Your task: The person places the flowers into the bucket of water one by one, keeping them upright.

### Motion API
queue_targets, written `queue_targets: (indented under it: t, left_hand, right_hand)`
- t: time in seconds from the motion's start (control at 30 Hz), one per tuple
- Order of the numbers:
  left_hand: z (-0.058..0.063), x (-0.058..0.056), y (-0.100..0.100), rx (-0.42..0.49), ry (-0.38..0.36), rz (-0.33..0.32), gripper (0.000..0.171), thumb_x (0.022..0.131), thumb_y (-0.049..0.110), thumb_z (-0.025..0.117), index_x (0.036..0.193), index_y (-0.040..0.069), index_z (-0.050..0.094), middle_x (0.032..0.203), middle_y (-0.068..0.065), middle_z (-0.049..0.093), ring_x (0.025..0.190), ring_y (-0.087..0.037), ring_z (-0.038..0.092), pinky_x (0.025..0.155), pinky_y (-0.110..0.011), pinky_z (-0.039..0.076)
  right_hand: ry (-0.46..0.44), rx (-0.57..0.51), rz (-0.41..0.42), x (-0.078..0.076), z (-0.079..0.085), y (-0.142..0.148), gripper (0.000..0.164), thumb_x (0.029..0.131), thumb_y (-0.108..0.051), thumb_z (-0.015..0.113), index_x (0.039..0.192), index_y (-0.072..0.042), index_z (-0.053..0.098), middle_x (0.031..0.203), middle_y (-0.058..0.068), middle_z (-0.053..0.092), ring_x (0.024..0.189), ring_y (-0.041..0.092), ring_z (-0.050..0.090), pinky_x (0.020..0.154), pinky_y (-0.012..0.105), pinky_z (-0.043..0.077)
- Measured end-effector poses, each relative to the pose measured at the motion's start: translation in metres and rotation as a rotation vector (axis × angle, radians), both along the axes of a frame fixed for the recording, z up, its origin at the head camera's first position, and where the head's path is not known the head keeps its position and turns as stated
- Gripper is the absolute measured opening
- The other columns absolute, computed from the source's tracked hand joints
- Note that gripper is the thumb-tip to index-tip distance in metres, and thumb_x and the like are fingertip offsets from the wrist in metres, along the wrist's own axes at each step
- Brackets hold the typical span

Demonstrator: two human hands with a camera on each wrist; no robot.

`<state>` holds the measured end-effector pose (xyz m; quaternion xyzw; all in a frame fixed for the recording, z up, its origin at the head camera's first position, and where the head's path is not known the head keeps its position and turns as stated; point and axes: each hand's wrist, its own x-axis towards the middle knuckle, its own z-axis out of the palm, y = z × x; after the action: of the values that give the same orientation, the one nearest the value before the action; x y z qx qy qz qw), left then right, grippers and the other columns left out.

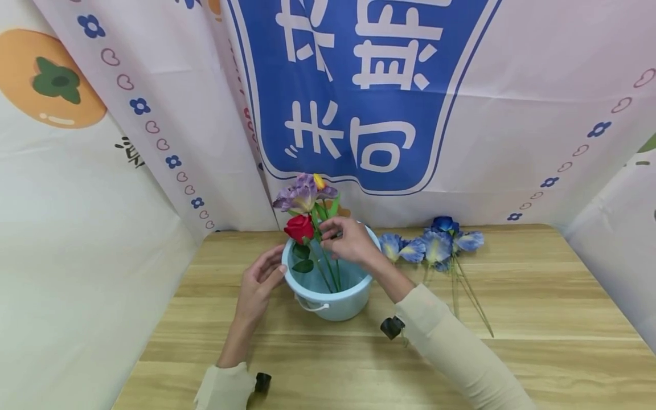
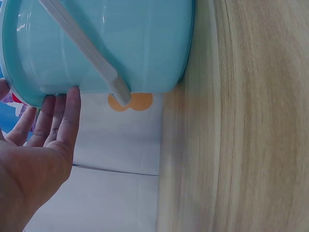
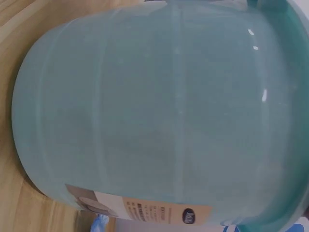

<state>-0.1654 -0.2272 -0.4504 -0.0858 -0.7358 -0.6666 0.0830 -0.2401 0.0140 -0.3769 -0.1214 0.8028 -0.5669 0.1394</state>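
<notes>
A light blue bucket [image 1: 340,310] stands on the table with artificial flowers in it: a red rose [image 1: 299,228], a purple flower [image 1: 297,196] and a yellow bud [image 1: 319,181]. My left hand [image 1: 260,279] rests against the bucket's left side, its fingers [image 2: 69,116] fairly straight along the outer wall and the thumb by the rim. Over the bucket's opening, my right hand [image 1: 351,240] pinches a green flower stem with bent fingers, just right of the rose; which bloom that stem bears I cannot tell. The right wrist view is mostly the bucket's wall [image 3: 145,106].
Blue artificial flowers [image 1: 438,246] lie on the wooden table [image 1: 205,341] right of the bucket, their thin stems pointing toward the front. A white handle [image 1: 312,307] hangs at the bucket's front. Printed cloth [image 1: 492,159] hangs behind the table and at both sides.
</notes>
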Motion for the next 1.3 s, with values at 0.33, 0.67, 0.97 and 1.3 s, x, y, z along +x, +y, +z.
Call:
queue_targets:
  t: [0.33, 0.67, 0.97, 1.3]
  left_hand:
    - [-0.001, 0.000, 0.001, 0.004, -0.003, 0.008, 0.050, 0.104, 0.004, 0.065, 0.152, -0.002, 0.053, 0.145, -0.027, 0.061, 0.115, -0.006, 0.070, 0.096, -0.026, 0.066]
    - [0.000, -0.001, 0.000, 0.004, -0.010, 0.010, 0.050, 0.104, 0.005, 0.065, 0.152, -0.001, 0.054, 0.144, -0.026, 0.062, 0.115, -0.007, 0.070, 0.096, -0.027, 0.067]
    - [-0.001, -0.001, 0.000, 0.002, -0.005, 0.006, 0.050, 0.104, 0.005, 0.064, 0.153, -0.002, 0.053, 0.145, -0.027, 0.061, 0.115, -0.006, 0.070, 0.095, -0.027, 0.067]
    - [-0.001, -0.002, 0.000, 0.006, 0.006, 0.010, 0.051, 0.103, 0.003, 0.064, 0.152, -0.004, 0.052, 0.146, -0.030, 0.060, 0.115, -0.006, 0.070, 0.096, -0.027, 0.067]
  right_hand:
    - [0.014, -0.107, 0.003, 0.012, 0.017, 0.020, 0.038, 0.101, -0.007, 0.072, 0.138, -0.004, 0.066, 0.123, 0.016, 0.071, 0.111, 0.034, 0.071, 0.088, 0.042, 0.070]
    - [0.034, -0.162, -0.095, 0.021, 0.024, 0.065, 0.041, 0.102, -0.008, 0.070, 0.142, -0.001, 0.062, 0.127, 0.018, 0.067, 0.115, 0.034, 0.070, 0.090, 0.038, 0.070]
    - [0.043, -0.167, -0.188, 0.027, 0.012, 0.111, 0.045, 0.103, -0.012, 0.071, 0.145, -0.001, 0.059, 0.135, 0.023, 0.064, 0.122, 0.033, 0.067, 0.095, 0.038, 0.069]
    - [0.016, -0.206, -0.284, 0.038, -0.012, 0.159, 0.047, 0.107, -0.015, 0.066, 0.148, 0.003, 0.053, 0.126, 0.011, 0.062, 0.108, 0.009, 0.070, 0.099, 0.037, 0.067]
